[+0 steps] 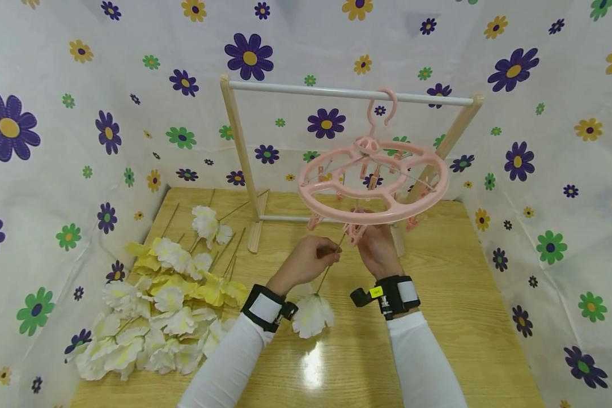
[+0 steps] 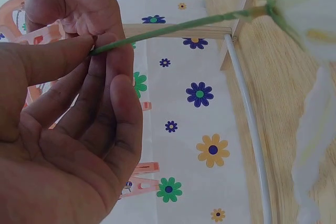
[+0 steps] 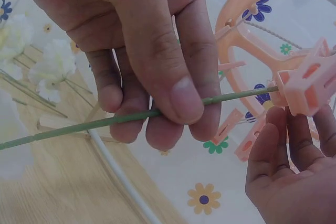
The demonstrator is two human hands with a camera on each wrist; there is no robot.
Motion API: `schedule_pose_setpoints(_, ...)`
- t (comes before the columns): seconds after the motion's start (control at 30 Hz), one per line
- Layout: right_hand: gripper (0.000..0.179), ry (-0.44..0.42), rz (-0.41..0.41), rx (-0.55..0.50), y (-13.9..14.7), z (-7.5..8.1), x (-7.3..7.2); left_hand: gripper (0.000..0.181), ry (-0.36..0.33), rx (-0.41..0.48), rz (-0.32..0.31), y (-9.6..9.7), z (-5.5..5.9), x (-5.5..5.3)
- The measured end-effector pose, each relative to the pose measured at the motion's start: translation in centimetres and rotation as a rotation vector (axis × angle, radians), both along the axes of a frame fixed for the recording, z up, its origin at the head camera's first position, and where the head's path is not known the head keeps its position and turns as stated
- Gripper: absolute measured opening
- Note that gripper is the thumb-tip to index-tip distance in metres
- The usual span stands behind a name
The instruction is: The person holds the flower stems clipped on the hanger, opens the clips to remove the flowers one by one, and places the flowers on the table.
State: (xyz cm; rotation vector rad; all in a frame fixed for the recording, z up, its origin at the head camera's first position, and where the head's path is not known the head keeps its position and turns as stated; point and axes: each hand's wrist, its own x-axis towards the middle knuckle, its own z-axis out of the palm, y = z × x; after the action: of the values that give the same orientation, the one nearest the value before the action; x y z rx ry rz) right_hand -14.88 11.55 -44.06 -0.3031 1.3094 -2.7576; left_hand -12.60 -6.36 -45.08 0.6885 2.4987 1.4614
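Observation:
My left hand [image 1: 308, 260] pinches the thin green stem [image 3: 110, 121] of a white artificial flower [image 1: 313, 316] between thumb and fingers. The blossom hangs low toward me, and the stem slants up to a pink clothespin [image 3: 310, 77]. In the right wrist view the stem's tip lies right at the clothespin's mouth. My right hand [image 1: 379, 249] grips this clothespin from behind, under the near rim of the round pink hanger [image 1: 367, 217]; its thumb is largely hidden. More pink clips dangle from the ring.
The hanger's hook [image 1: 391, 107] hangs on the white bar [image 1: 301, 89] of a wooden-legged rack [image 1: 242, 147]. White flowers [image 1: 127, 345] and yellow flowers [image 1: 168, 286] with long stems lie piled at the left on the wooden table [image 1: 438, 340]. A flower-print cloth [image 1: 183, 164] surrounds the table.

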Motion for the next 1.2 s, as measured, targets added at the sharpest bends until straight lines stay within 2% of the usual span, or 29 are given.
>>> schedule_pose_setpoints(0.1,0.031,0.025,0.019,-0.016,0.1,-0.1,0.1,0.015,0.015,0.004,0.009,-0.1,-0.1,0.1)
schedule_pose_setpoints(0.23,0.022,0.010,0.002,-0.015,0.0,-0.1,0.2,0.014,0.018,0.001,0.020,-0.1,-0.3,0.2)
schedule_pose_setpoints(0.43,0.032,0.012,-0.035,0.026,0.0,-0.1,0.1,0.014,0.016,-0.014,0.029,-0.2,-0.3,0.5)
schedule_pose_setpoints(0.6,0.029,-0.044,-0.094,0.040,0.2,-0.1,0.1,0.014,0.011,-0.026,0.028,-0.6,-0.6,0.8)
schedule_pose_setpoints(0.73,0.028,-0.066,-0.105,0.024,0.5,-0.1,0.2,0.013,0.013,-0.034,0.028,-1.2,-1.1,1.1)
schedule_pose_setpoints(0.9,0.031,-0.030,-0.124,0.022,1.1,-0.2,0.2,0.013,0.010,-0.050,0.060,-2.4,-1.5,1.5)
schedule_pose_setpoints(1.07,0.022,-0.057,-0.172,0.049,2.0,0.0,0.2,0.014,0.006,-0.041,0.090,-4.3,-1.4,1.9)
schedule_pose_setpoints(1.2,0.017,-0.036,-0.177,0.073,2.6,0.0,0.0,0.016,-0.005,-0.045,0.127,-6.1,-1.2,2.0)
